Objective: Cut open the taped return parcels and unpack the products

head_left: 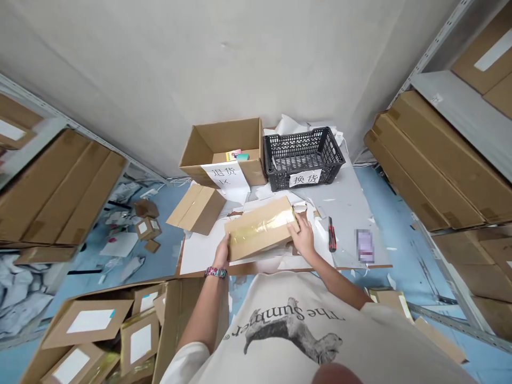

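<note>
A long brown cardboard box [260,229], with shiny clear tape along its top, is held between my two hands above the near part of the table. My left hand [222,252] grips its left end; a patterned band circles that wrist. At the opposite end, the fingers of my right hand [303,234] wrap around the right edge. A second cardboard box [197,208] sits on the table to the left, near my left hand. Right of my right hand lies a red and black utility knife [332,234].
Behind stand an open carton [224,170] with small packs inside and a black plastic crate [304,160], both labelled. A blurred purple item [365,246] lies at the table's right. A large carton of parcels [170,325] is at lower left. Shelves with boxes [432,160] flank both sides.
</note>
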Motion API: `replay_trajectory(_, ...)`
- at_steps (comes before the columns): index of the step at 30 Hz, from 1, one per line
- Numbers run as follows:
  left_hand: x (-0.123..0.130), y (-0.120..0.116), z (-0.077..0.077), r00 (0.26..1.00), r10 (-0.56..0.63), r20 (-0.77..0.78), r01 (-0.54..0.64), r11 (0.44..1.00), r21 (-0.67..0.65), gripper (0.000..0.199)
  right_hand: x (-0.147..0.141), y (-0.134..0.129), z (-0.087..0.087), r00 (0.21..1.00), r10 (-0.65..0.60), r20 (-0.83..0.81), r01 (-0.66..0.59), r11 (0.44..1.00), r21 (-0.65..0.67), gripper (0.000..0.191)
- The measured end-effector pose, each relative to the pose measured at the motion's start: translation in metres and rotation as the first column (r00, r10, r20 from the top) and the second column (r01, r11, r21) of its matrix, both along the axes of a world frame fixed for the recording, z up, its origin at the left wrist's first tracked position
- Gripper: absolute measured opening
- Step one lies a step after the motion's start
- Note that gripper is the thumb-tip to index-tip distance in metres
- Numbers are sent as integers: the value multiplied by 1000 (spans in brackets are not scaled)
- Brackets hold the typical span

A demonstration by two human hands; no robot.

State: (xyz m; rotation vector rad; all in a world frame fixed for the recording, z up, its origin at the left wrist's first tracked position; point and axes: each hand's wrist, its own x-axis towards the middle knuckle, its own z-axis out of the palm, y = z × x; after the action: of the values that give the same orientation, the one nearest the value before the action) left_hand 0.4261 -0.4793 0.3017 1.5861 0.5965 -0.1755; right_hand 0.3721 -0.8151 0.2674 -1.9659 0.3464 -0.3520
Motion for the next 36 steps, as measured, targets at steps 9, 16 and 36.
replay_trajectory(9, -15, 2, 21, 940, -6, 342, 18, 999, -31, 60, -21, -32, 43, 981, 32, 194, -70, 979, 192, 56)
replay_trajectory(16, -52, 9, -17, 971, -236, 38, 238, 971, -38, 86, -47, -67, 4, 998, 45, -45, -28, 943, 331, 73)
replay_trajectory(36, -82, 14, -88, 991, -92, -98, 64, 963, -263, 81, -66, -66, -65, 947, 164, -275, 46, 780, 624, 74)
